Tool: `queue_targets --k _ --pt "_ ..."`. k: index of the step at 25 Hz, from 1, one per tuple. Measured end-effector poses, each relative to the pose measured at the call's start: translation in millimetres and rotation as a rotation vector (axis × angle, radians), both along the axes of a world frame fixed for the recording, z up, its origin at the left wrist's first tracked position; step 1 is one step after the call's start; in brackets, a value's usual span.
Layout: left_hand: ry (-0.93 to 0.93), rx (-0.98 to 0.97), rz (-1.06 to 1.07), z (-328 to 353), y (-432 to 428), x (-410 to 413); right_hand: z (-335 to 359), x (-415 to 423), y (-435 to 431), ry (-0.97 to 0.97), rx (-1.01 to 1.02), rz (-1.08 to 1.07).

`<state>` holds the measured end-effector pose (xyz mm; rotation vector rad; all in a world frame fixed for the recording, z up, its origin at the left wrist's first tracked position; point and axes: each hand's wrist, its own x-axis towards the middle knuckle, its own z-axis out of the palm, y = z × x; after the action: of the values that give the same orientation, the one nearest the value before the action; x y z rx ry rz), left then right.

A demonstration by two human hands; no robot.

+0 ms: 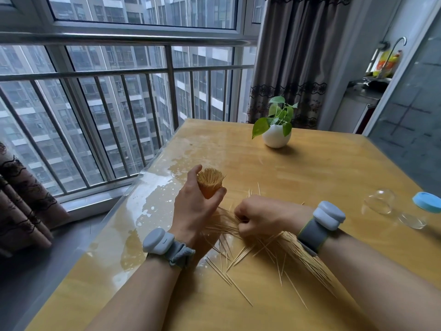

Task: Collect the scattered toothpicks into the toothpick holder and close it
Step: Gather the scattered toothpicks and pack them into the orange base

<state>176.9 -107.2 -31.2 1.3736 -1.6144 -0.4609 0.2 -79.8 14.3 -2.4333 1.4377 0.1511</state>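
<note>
Glossy wooden table point(310, 177), left hand point(195, 206) gripping round toothpick bundle point(211, 183), right hand point(260, 217) pinching scattered slivers point(241, 256)

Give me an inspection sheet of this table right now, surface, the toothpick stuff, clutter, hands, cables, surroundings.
Surface: wooden table under a clear cover, pale patches on its left part.
Job's things: bundle of toothpicks upright in the left hand; loose toothpicks scattered near both hands; clear holder lying on its side at right, blue lid off, beside it.
Clutter: potted plant at the far side.
Hands: left closed on the bundle; right hand pinching loose toothpicks; wrist bands on both.
Cables: nothing seen.
Surroundings: window railing, curtain.
</note>
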Motion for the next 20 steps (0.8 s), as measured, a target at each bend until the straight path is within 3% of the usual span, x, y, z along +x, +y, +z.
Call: queue_targets --k 4,11,14,17,20 --pt "0.02 -0.008 -0.03 2.0 3.4 -1.7 -9.2 -37.6 4.2 -0.412 0.004 -0.141" --pt "-0.043 0.012 -0.307 0.5 26.7 -36.9 -8.8 -59.7 11.1 -1.306 -0.067 -0.456" --pt "-0.058 0.021 -0.361 -1.7 28.6 -40.9 -6.3 -51.0 15.8 -1.347 -0.266 -0.468" --pt "-0.079 0.017 -0.403 -0.6 31.8 -43.3 -11.9 -37.4 20.5 -1.223 -0.447 -0.413" --pt "-0.042 0.012 -0.429 1.2 33.5 -42.2 -22.3 -31.9 20.5 -1.074 -0.46 -0.369"
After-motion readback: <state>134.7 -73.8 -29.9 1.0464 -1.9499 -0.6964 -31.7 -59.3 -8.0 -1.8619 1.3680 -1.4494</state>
